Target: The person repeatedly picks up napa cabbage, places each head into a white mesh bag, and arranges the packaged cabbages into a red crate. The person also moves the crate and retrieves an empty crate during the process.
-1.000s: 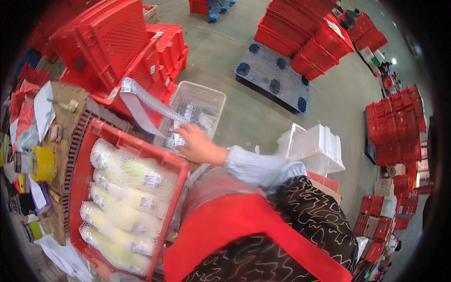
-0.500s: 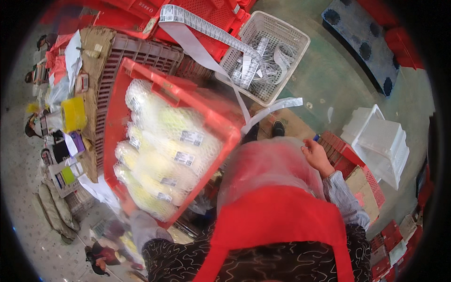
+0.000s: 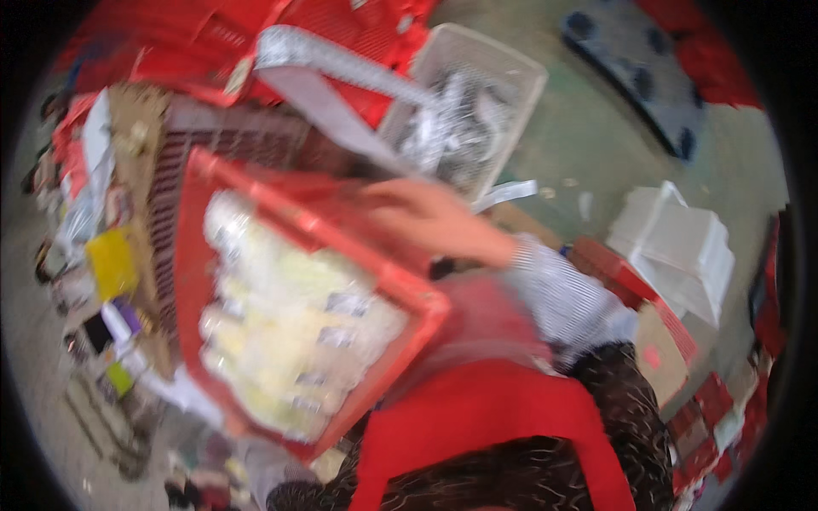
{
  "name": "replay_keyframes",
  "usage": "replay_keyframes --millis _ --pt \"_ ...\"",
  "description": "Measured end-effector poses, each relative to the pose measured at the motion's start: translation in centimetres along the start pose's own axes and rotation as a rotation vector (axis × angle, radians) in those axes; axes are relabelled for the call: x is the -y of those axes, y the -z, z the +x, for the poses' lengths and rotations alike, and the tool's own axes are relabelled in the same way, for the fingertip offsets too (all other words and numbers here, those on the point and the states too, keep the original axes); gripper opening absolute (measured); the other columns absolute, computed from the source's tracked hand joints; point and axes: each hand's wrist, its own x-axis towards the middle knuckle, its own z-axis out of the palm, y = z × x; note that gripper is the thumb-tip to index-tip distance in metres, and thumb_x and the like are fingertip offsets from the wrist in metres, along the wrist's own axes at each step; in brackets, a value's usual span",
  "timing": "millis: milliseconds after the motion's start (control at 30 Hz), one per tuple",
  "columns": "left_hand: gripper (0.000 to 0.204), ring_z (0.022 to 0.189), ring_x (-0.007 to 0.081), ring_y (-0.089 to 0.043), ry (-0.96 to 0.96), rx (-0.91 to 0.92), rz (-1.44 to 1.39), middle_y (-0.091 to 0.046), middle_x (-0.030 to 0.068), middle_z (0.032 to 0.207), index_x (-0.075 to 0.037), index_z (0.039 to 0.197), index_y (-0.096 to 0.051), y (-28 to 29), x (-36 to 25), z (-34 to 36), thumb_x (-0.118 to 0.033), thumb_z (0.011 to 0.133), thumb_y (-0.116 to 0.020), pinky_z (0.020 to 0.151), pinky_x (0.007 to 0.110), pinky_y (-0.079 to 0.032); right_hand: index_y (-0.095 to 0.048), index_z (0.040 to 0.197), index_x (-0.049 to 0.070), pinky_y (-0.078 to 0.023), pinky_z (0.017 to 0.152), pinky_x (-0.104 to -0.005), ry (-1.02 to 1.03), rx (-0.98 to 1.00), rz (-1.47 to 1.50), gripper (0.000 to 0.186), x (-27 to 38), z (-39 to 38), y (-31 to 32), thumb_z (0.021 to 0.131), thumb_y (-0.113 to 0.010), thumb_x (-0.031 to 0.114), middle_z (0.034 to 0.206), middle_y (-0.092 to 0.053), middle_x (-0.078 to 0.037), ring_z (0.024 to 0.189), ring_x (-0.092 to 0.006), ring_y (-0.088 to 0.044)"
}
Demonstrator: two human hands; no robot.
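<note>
A red plastic crate (image 3: 400, 294) is tilted in front of me on the left. Inside lie several pale yellow-green vegetables in white netting (image 3: 281, 324), with small white printed labels. My left hand (image 3: 237, 423) grips the crate's near left edge, its fingers partly hidden by the crate. Blurred by motion, my right hand (image 3: 439, 221) reaches over the far right side of the crate with its fingers stretched out and nothing visible in it. Beyond that hand, a long strip of labels (image 3: 332, 119) hangs down from the red crates towards it.
A pale basket (image 3: 524, 94) full of label strips stands ahead. Dark red slatted crates (image 3: 187, 213) and cardboard (image 3: 141, 145) lie beyond the tilted crate. On the right are white baskets (image 3: 669, 247), a blue pallet (image 3: 630, 72) and a cardboard piece (image 3: 656, 349).
My right hand has swung left from beside my apron to the crate's far right side. The crate has shifted slightly left and nearer in the picture, with my left hand still on it.
</note>
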Motion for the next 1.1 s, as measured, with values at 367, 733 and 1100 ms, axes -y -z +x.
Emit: replay_keyframes --millis 367,733,1100 --pt "0.051 0.08 0.0252 -0.06 0.137 0.16 -0.202 -0.064 0.013 0.091 -0.002 0.122 -0.06 -4.6 1.7 -1.2 -0.046 0.095 -0.057 0.07 0.034 -0.046 -0.062 0.107 -0.005 -0.049 0.054 -0.0312 -0.413 0.446 0.445 0.036 6.3 11.2 -5.7 0.099 -0.053 0.029 0.075 -0.061 -0.005 0.06 -0.0143 -0.057" --pt "0.048 0.07 0.0211 -0.058 0.154 0.261 -0.346 -0.063 0.008 0.083 -0.005 0.119 -0.061 1.3 2.6 -5.9 -0.047 0.096 -0.056 0.062 0.031 -0.044 -0.057 0.107 -0.004 -0.045 0.046 -0.0318 -0.375 0.093 0.27 0.029 9.5 2.3 -3.0 0.096 -0.051 0.022 0.066 -0.048 -0.001 0.052 -0.0119 -0.05" --pt "0.046 0.061 0.0171 -0.056 -0.074 0.555 -0.439 -0.061 0.003 0.074 -0.008 0.116 -0.062 0.4 -13.3 -11.3 -0.049 0.097 -0.056 0.054 0.028 -0.043 -0.058 0.104 -0.009 -0.049 0.048 -0.0357 -0.298 -0.224 0.224 0.033 12.0 -8.1 13.9 0.097 -0.05 0.022 0.07 -0.059 -0.01 0.055 -0.0188 -0.06"
